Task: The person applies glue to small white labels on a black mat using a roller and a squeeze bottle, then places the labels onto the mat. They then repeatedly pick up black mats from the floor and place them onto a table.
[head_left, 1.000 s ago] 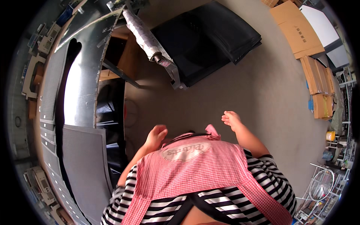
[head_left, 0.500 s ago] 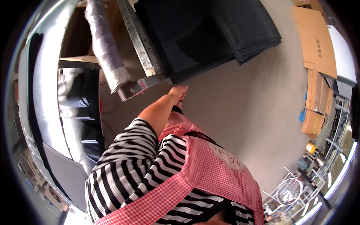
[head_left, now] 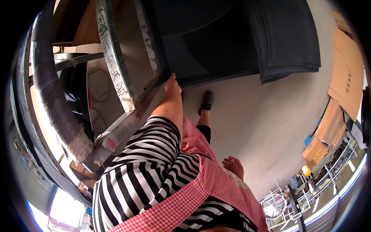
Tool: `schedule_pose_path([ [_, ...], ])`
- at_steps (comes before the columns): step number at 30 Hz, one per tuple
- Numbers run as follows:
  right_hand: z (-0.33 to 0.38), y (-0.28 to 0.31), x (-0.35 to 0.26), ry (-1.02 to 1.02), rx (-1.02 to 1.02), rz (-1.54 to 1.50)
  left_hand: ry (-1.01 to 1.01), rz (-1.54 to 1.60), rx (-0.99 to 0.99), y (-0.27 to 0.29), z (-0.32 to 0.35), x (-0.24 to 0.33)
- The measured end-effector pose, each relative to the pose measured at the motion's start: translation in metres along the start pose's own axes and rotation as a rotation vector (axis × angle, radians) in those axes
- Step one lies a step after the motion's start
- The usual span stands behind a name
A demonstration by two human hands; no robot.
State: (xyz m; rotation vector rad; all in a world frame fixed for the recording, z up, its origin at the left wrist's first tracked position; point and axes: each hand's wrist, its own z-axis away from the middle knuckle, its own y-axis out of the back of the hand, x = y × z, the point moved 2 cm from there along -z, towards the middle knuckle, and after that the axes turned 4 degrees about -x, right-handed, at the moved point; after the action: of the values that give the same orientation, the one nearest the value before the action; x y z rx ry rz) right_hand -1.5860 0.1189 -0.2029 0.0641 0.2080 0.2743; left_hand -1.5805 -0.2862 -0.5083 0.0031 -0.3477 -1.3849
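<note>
My left hand [head_left: 172,84] reaches forward to the near left corner of a stack of black mesh sheets [head_left: 216,67]. Its fingers are closed at the spot where the stack meets the end of a metal rack [head_left: 127,123]; whether they grip a sheet or the rack is hidden. Low at my right side hangs my right hand [head_left: 234,166], its fingers loosely curled and slightly apart, with nothing in them. Smooth black sheets [head_left: 291,38] lie over the right part of the mesh stack, their edges uneven.
Left of the stack, the rack has a bar wrapped in marked tape [head_left: 116,69] and a thick wrapped roll [head_left: 58,92]. Flattened cardboard [head_left: 346,73] and brown boxes [head_left: 328,123] stand at the right. Behind them are metal racks [head_left: 328,174] and a yellow container [head_left: 306,170].
My left hand has come up to the corner of the stack. My right hand, earlier hidden or unclear, now shows at my right side. The view has shifted, with the rack looming nearer.
</note>
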Motion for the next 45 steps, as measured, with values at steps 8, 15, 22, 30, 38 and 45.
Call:
schedule_pose_path([
  [8,-0.025,0.001,-0.057,-0.055,-0.012,0.2,-0.064,0.09,-0.031,0.021,0.016,0.006],
  [15,-0.067,-0.029,-0.101,0.114,-0.25,0.222,-0.189,-0.208,-0.453,0.013,0.063,0.053],
  [22,-0.131,-0.137,-0.161,0.071,-0.644,-0.153,-0.751,-0.768,-0.545,-0.027,0.249,0.088],
  [30,-0.096,-0.163,-0.307,0.197,-0.649,-0.958,-1.057,-0.815,-0.829,-0.016,0.443,0.144],
  [38,0.009,-0.15,-0.27,0.374,-1.057,-1.022,-1.133,-0.845,-1.098,0.019,0.575,0.182],
  [45,0.168,-0.075,-0.38,1.104,-0.551,-0.64,-1.197,-0.58,-1.297,0.061,0.694,0.192],
])
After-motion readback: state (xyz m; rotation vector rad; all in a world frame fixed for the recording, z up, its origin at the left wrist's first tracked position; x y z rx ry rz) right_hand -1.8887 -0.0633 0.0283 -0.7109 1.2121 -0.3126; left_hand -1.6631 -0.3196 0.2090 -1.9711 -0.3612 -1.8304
